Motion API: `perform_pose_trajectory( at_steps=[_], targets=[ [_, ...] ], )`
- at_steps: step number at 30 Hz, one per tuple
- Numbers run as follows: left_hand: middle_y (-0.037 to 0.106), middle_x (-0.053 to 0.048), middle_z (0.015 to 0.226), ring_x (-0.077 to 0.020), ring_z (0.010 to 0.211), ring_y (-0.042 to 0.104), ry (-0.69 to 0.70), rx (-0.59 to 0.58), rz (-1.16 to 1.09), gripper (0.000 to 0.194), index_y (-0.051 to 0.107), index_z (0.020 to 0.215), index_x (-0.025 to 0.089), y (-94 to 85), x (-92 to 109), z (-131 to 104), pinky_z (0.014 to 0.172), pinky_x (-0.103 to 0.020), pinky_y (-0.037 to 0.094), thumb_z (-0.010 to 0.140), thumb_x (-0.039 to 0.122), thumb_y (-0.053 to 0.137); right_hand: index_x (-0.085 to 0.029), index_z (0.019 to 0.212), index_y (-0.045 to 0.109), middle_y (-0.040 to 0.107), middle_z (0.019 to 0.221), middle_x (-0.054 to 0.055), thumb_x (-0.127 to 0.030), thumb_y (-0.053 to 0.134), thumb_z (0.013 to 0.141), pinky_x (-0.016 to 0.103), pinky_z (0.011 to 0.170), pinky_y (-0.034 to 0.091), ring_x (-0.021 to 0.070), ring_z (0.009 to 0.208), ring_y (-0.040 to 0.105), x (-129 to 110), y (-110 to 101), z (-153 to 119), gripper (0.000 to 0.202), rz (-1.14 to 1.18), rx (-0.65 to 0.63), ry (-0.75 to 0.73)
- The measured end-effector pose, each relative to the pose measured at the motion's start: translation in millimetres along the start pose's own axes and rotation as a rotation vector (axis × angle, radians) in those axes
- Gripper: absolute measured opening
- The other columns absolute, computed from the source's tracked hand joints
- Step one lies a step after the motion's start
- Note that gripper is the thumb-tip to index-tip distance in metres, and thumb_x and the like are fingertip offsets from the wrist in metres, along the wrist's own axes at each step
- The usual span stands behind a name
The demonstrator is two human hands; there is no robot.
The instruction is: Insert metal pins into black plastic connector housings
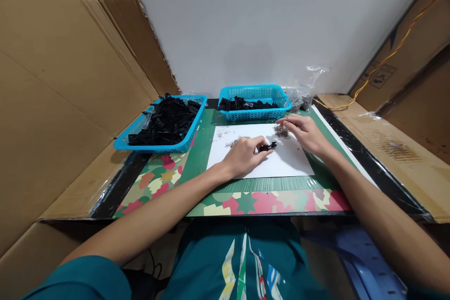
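Left hand [242, 155] pinches a black part [268, 147] mid-sheet; right fingertips touch metal bits [282, 133] near the white sheet's [288, 165] far right corner, any grasp unclear. A steady grip and light fingertip touch would limit scattering.

No readable words, brands or numbers, a small dark framed pictogram [383, 76] printed on the brown cardboard panel [411, 63] at right, its drawing too small to make out
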State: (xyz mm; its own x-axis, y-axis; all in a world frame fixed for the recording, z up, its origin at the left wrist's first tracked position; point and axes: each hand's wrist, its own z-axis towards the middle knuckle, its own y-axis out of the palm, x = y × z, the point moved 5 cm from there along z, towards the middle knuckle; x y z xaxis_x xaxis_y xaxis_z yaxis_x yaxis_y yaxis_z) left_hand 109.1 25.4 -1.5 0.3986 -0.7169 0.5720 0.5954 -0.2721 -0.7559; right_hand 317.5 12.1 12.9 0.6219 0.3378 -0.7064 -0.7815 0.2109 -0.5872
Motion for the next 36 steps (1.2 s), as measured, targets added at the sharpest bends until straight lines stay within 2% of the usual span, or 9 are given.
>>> perform_pose_trajectory(
  at_steps=[2,5,8,12,15,23,33,36],
  targets=[
    [0.069,-0.001,0.074,-0.0149,0.064,0.06,0.001,-0.002,0.021,0.021,0.072,0.097,0.019,0.2,0.8,-0.5,0.063,-0.028,0.037,0.098,0.04,0.069,-0.019,0.098,0.081,0.071,0.103,0.011,-0.046,0.053,0.103,0.036,0.079,0.047,0.0252,0.092,0.065,-0.9,-5.1,-0.2,0.039,-0.027,0.076,-0.051],
    [0.069,-0.001,0.074,-0.0162,0.066,0.062,-0.001,-0.005,0.04,0.021,0.072,0.099,0.019,-0.1,2.7,-0.9,0.064,-0.028,0.038,0.097,0.039,0.069,-0.018,0.09,0.079,0.068,0.083,0.008,-0.054,0.052,0.103,0.035,0.069,0.045,0.0205,0.072,0.06,5.6,-5.8,-0.4,0.047,-0.042,0.101,-0.008],
    [0.069,-0.001,0.074,-0.0167,0.066,0.062,-0.007,-0.007,0.045,0.022,0.071,0.099,0.019,-0.8,4.3,-0.5,0.064,-0.028,0.039,0.098,0.041,0.068,-0.016,0.08,0.074,0.067,0.067,0.006,-0.062,0.057,0.1,0.034,0.062,0.045,0.0171,0.059,0.058,12.2,1.8,-0.1,0.053,0.107,0.008,0.076],
    [0.07,-0.001,0.076,-0.0165,0.066,0.061,-0.005,-0.013,0.048,0.021,0.069,0.095,0.019,-0.6,3.5,0.2,0.064,-0.028,0.038,0.098,0.04,0.067,-0.017,0.075,0.069,0.071,0.063,0.007,-0.067,0.07,0.09,0.033,0.058,0.051,0.017,0.054,0.063,13.4,15.6,-0.8,0.052,0.352,-0.106,0.148],
    [0.07,-0.001,0.078,-0.0162,0.068,0.06,0.017,-0.022,0.041,0.02,0.069,0.096,0.019,0.5,3.3,0.4,0.065,-0.028,0.037,0.098,0.038,0.067,-0.018,0.077,0.068,0.072,0.064,0.005,-0.063,0.081,0.082,0.031,0.054,0.052,0.0158,0.051,0.063,14.3,22.8,-1.8,0.048,0.424,-0.13,0.18],
    [0.067,-0.001,0.076,-0.0149,0.065,0.057,0.028,-0.062,0.017,0.02,0.068,0.097,0.017,1.4,6.1,0.8,0.065,-0.028,0.037,0.099,0.036,0.066,-0.017,0.077,0.068,0.072,0.062,0.005,-0.059,0.083,0.081,0.029,0.052,0.054,0.0144,0.05,0.064,15.3,23.4,-3.7,0.044,0.383,-0.13,0.162],
    [0.063,0.0,0.073,-0.0169,0.065,0.056,0.048,-0.096,0.037,0.021,0.066,0.099,0.018,5.7,4.2,-0.5,0.063,-0.029,0.034,0.1,0.039,0.064,-0.018,0.075,0.069,0.073,0.063,0.007,-0.065,0.079,0.084,0.032,0.053,0.054,0.0176,0.05,0.065,13.8,26.8,-8.6,0.049,0.3,-0.162,0.104],
    [0.066,-0.001,0.077,-0.0166,0.066,0.057,0.04,-0.087,0.024,0.019,0.065,0.099,0.019,4.4,4.8,-0.6,0.064,-0.028,0.036,0.101,0.038,0.063,-0.02,0.071,0.065,0.067,0.059,0.004,-0.067,0.075,0.087,0.03,0.052,0.048,0.0153,0.049,0.059,13.0,23.7,-5.1,0.051,0.302,-0.075,0.102]
  ],
)
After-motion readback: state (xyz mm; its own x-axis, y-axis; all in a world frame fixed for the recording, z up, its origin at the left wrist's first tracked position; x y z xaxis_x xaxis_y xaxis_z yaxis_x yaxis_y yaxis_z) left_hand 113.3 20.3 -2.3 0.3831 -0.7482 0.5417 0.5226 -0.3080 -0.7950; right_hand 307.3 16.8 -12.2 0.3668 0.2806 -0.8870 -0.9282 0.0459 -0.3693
